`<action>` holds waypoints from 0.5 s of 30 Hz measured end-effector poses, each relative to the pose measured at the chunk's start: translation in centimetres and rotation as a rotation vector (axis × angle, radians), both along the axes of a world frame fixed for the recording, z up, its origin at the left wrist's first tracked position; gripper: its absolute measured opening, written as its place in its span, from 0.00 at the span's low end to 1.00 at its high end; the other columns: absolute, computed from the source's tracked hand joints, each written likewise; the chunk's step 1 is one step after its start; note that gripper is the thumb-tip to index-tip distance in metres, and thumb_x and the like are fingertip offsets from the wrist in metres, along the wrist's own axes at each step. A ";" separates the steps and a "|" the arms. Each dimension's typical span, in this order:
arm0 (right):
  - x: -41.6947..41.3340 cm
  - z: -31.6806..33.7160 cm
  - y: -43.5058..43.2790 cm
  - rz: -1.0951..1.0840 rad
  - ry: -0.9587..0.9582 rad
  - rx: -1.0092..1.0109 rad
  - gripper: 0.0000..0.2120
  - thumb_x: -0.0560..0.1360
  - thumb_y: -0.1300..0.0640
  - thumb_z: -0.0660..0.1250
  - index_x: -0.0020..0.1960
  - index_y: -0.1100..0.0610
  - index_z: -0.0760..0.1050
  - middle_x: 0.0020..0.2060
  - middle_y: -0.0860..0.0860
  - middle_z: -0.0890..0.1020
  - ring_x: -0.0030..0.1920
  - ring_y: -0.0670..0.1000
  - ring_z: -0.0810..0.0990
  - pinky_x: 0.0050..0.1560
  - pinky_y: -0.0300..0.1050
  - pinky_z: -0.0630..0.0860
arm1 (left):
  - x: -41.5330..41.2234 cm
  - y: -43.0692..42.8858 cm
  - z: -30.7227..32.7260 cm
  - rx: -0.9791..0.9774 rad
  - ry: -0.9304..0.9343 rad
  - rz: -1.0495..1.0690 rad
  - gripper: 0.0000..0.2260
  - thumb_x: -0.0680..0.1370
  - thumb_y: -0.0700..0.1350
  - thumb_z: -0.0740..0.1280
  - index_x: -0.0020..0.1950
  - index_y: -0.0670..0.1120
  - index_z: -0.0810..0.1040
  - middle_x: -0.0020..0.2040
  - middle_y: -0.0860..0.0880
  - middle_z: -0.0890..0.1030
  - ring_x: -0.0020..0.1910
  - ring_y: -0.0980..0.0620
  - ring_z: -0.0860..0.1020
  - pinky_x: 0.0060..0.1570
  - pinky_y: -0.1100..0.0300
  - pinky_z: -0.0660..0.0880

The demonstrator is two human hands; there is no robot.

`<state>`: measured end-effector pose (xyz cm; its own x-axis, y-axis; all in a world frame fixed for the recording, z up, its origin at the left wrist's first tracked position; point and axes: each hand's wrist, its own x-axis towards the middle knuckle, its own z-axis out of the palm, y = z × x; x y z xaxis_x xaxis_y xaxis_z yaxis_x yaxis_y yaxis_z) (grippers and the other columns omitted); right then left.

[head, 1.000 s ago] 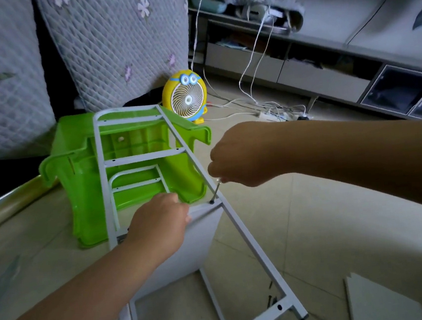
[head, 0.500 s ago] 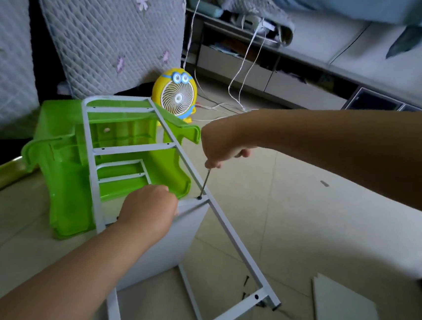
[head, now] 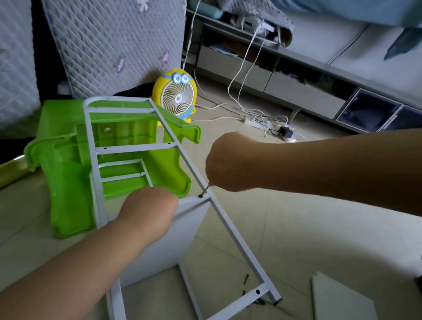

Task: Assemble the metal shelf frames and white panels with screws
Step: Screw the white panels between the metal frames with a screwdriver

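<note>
My right hand point(head: 228, 163) is clamped in a fist round a screwdriver point(head: 206, 190). Only its thin shaft shows below my fingers, its tip on a dark screw point(head: 201, 196) in the metal frame point(head: 238, 237), where the long rail meets the top of the white panel point(head: 166, 241). My left hand point(head: 147, 207) lies on that panel's upper edge; its fingers are hidden, so I cannot tell whether they curl over it. The frame leans on a green stool point(head: 72, 173) on the floor. Loose screws point(head: 246, 279) lie near the frame's lower corner, with another panel point(head: 342, 302) nearby.
</note>
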<state>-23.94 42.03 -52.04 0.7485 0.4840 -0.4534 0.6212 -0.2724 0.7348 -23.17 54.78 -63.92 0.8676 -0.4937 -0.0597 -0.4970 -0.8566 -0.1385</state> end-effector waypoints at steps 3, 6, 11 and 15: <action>1.1 0.1 1.2 0.022 0.002 -0.059 0.12 0.80 0.57 0.56 0.58 0.55 0.76 0.55 0.51 0.79 0.55 0.56 0.77 0.42 0.42 0.68 | 0.1 0.0 -0.1 -0.001 -0.007 0.004 0.08 0.77 0.38 0.59 0.52 0.45 0.76 0.51 0.47 0.78 0.51 0.45 0.77 0.38 0.59 0.65; 1.6 0.4 2.0 -0.109 -0.009 -0.098 0.13 0.80 0.54 0.56 0.61 0.56 0.73 0.57 0.51 0.76 0.57 0.56 0.76 0.42 0.45 0.67 | 0.4 0.1 -0.1 0.005 -0.013 0.017 0.07 0.78 0.40 0.60 0.52 0.46 0.76 0.52 0.47 0.78 0.51 0.46 0.78 0.38 0.59 0.66; 2.6 0.6 3.1 -0.281 0.087 -0.204 0.17 0.82 0.54 0.51 0.63 0.60 0.71 0.58 0.54 0.76 0.57 0.55 0.75 0.51 0.45 0.68 | -0.1 -0.2 -0.3 0.013 -0.032 -0.009 0.07 0.78 0.40 0.59 0.52 0.46 0.75 0.52 0.48 0.78 0.52 0.46 0.78 0.39 0.57 0.68; 2.9 0.8 3.5 -0.382 0.136 -0.216 0.18 0.82 0.54 0.49 0.61 0.60 0.74 0.41 0.50 0.76 0.43 0.53 0.74 0.48 0.43 0.66 | -0.2 -0.3 -0.3 0.014 -0.043 0.000 0.08 0.78 0.40 0.59 0.54 0.47 0.76 0.53 0.47 0.78 0.53 0.46 0.77 0.44 0.56 0.72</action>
<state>-21.08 45.49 -51.26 0.7817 0.0683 -0.6199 0.6006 -0.3507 0.7186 -23.41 54.52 -64.18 0.8696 -0.4930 -0.0287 -0.4902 -0.8546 -0.1717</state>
